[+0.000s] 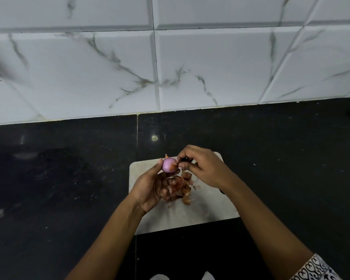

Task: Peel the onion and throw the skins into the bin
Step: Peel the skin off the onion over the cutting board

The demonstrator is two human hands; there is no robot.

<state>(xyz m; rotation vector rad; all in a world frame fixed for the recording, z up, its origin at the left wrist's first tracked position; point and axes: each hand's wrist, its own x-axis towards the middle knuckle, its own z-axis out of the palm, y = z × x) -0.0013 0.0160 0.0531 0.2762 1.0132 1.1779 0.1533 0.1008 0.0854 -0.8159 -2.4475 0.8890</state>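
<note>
A small purple onion (168,164), mostly bare of skin, is held up over the white cutting board (206,209). My left hand (153,187) grips it between thumb and fingertips. My right hand (200,165) pinches a strip of brown skin still stuck to the onion's right side. A heap of brown and reddish skins (180,188) lies on the board just below the onion, partly behind my left fingers. No bin is in view.
The board sits on a black stone counter (59,178) with specks and crumbs. A white marble-patterned tiled wall (170,67) rises at the back. A dark object's edge (222,192) shows under my right wrist.
</note>
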